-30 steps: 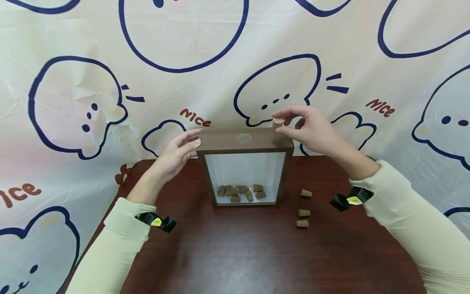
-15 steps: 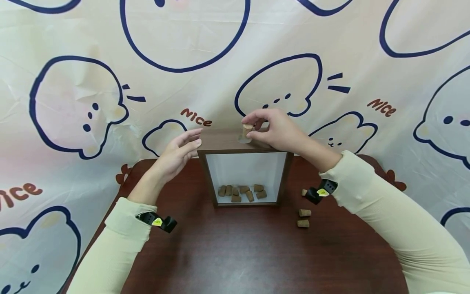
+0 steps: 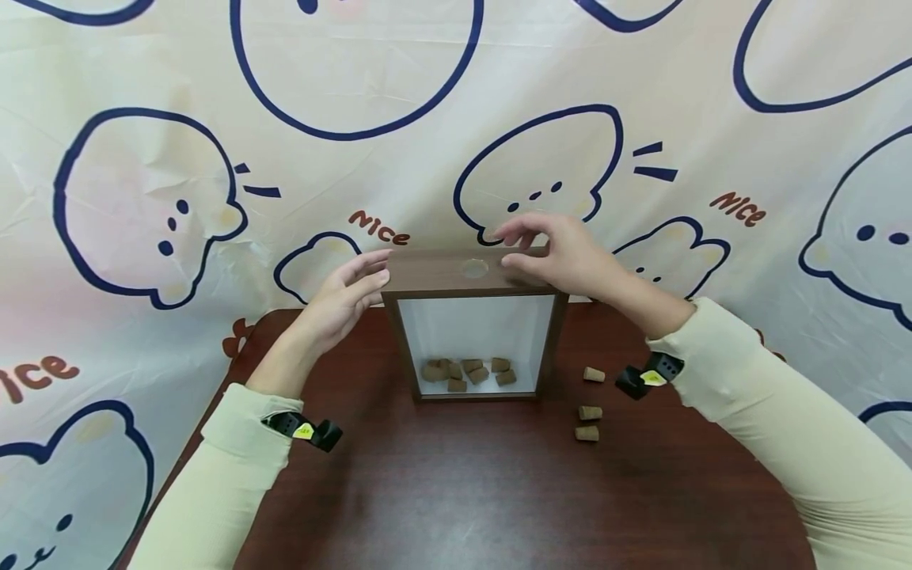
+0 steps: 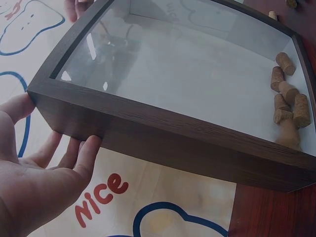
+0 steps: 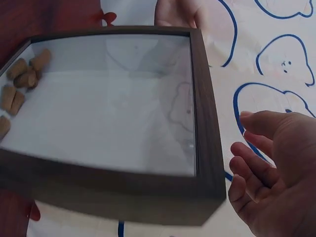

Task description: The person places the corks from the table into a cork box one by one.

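A dark wooden shadow box (image 3: 472,273) with a clear front stands upright on the table, a round hole (image 3: 475,268) in its top. Several corks (image 3: 457,385) lie on its floor; in the left wrist view one cork (image 4: 289,134) is motion-blurred. My left hand (image 3: 340,299) touches the box's upper left corner, the thumb and fingertips against its side (image 4: 123,128). Just right of the hole, my right hand (image 3: 566,252) hovers over the top, holding nothing. Its fingers are loosely bent and apart, as the right wrist view shows of the hand (image 5: 276,168).
Three loose corks, an upper one (image 3: 594,374), a middle one (image 3: 590,412) and a lower one (image 3: 587,434), lie on the dark red-brown table (image 3: 456,491) right of the box. A cartoon-printed cloth (image 3: 399,174) hangs close behind.
My right hand carried a cork leftward to the hole and let it go, then drew back slightly right. The corks inside have shifted. My left hand stays in place.
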### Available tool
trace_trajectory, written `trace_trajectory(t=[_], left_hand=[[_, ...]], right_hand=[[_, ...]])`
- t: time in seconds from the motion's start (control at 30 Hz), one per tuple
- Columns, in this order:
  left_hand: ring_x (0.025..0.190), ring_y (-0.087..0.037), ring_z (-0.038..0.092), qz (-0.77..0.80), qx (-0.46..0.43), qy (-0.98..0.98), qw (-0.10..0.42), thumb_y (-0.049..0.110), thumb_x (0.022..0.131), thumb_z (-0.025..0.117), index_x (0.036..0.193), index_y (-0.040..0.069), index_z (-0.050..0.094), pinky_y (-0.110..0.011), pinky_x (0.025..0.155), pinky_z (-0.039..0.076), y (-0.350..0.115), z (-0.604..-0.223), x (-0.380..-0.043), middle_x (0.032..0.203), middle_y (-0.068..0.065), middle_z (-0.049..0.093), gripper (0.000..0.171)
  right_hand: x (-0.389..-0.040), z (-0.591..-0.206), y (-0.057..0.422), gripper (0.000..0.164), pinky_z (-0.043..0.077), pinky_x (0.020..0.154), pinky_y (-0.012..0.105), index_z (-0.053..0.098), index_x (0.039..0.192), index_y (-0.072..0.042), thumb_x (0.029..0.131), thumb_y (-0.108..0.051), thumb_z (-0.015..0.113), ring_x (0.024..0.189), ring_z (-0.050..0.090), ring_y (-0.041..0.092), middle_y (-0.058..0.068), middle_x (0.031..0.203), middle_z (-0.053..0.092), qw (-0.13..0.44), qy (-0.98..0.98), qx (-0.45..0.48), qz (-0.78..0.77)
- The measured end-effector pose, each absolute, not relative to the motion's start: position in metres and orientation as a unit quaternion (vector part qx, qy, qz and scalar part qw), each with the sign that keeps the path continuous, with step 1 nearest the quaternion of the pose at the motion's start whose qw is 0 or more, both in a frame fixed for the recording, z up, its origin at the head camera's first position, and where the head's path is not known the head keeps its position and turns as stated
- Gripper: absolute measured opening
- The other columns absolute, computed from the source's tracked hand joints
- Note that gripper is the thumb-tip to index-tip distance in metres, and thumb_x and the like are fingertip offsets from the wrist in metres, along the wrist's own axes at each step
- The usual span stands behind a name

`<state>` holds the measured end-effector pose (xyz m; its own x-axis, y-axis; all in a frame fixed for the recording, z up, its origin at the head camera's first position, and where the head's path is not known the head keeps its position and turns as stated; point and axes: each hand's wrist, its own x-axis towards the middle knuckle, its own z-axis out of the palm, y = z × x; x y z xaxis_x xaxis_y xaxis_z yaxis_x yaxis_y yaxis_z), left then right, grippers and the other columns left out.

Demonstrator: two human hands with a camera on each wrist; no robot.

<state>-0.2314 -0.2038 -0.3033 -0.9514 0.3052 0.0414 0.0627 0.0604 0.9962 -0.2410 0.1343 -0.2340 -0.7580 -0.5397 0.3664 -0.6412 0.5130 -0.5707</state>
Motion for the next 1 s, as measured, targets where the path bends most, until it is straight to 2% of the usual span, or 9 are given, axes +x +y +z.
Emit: trace_trajectory(t=[0.23,0.43,0.73,0.87,1.0], left_hand=[[0.145,-0.027,0.029,0.671,0.128,0.725,0.089,0.021,0.106,0.051,0.158,0.004,0.03,-0.041,0.116,0.031,-0.204,-0.303,-0.231,0.16,-0.014,0.029,0.058],[0.146,-0.028,0.028,0.671,0.127,0.725,0.089,0.021,0.106,0.051,0.158,0.004,0.03,-0.046,0.119,0.026,-0.204,-0.303,-0.231,0.16,-0.015,0.028,0.059],[0.146,-0.028,0.029,0.673,0.125,0.724,0.088,0.02,0.106,0.051,0.158,0.004,0.03,-0.041,0.116,0.03,-0.203,-0.303,-0.231,0.16,-0.014,0.029,0.058],[0.145,-0.028,0.029,0.674,0.126,0.722,0.089,0.02,0.106,0.051,0.158,0.004,0.03,-0.037,0.112,0.033,-0.203,-0.304,-0.231,0.16,-0.014,0.029,0.058],[0.145,-0.027,0.029,0.674,0.126,0.722,0.088,0.02,0.106,0.051,0.158,0.004,0.03,-0.038,0.114,0.032,-0.203,-0.303,-0.231,0.159,-0.014,0.029,0.058]], right_hand=[[-0.228,-0.244,0.179,0.031,0.045,0.072,0.025,0.069,0.126,-0.007,0.096,-0.015,0.073,0.099,0.057,0.019,0.009,0.115,0.069,0.089,-0.881,0.292,0.362],[-0.215,-0.267,0.224,0.035,0.046,0.08,0.019,0.066,0.133,-0.009,0.098,-0.018,0.07,0.106,0.058,0.016,0.008,0.125,0.068,0.082,-0.895,0.238,0.369],[-0.205,-0.331,0.282,0.044,0.047,0.083,0.013,0.061,0.139,-0.011,0.098,-0.022,0.07,0.106,0.06,0.002,0.009,0.127,0.068,0.057,-0.903,0.195,0.38],[-0.202,-0.361,0.296,0.044,0.047,0.081,0.014,0.062,0.138,-0.01,0.098,-0.023,0.071,0.105,0.061,0.005,0.01,0.125,0.069,0.057,-0.904,0.189,0.379],[-0.201,-0.389,0.305,0.042,0.047,0.082,0.014,0.063,0.136,-0.011,0.097,-0.024,0.072,0.106,0.063,0.011,0.01,0.126,0.068,0.053,-0.902,0.175,0.392]])
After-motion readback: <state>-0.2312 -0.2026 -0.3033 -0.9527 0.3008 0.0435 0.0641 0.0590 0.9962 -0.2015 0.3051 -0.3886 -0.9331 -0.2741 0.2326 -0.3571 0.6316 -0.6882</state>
